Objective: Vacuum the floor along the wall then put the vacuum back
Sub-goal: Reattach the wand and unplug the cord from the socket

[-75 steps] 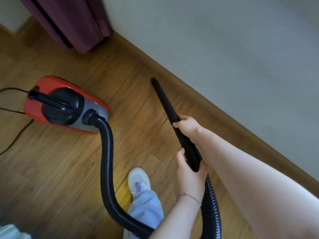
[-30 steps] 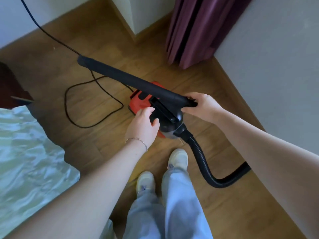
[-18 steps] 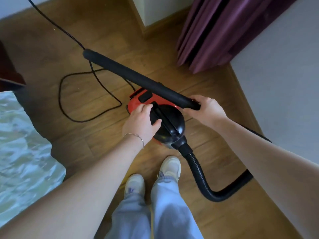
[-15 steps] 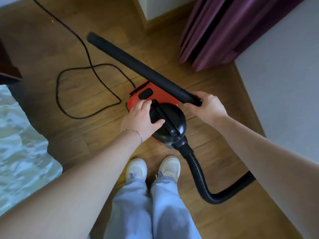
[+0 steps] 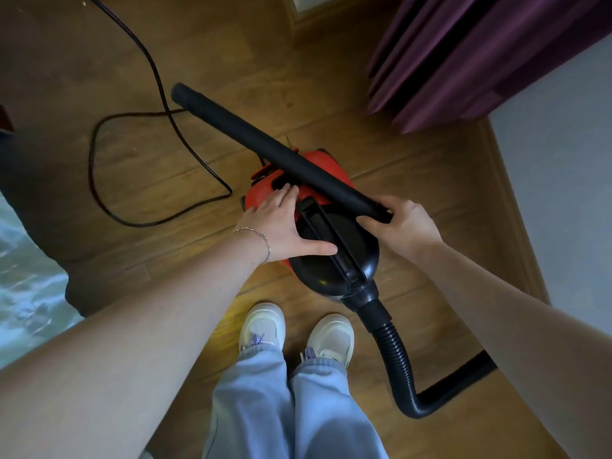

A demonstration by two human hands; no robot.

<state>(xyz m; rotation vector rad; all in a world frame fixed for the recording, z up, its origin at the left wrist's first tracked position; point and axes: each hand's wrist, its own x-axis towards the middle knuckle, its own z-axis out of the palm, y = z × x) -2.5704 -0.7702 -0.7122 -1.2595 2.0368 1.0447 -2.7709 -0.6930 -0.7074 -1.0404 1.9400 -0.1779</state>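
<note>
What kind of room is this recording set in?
Probably a bedroom at home: wood-plank floor, purple curtain hanging to the floor, and what looks like rumpled bedding at the left edge.

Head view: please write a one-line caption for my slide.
Standing over the red vacuum, the person rests the left hand flat on its body while the right hand grips the black wand.

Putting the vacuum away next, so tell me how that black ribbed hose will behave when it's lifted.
The ribbed hose is probably floppy: it lies in a tight bend, so it will likely sag and trail. The tube, gripped by the right hand, looks rigid and should stay straight. The hose may tug the vacuum body it plugs into.
</note>
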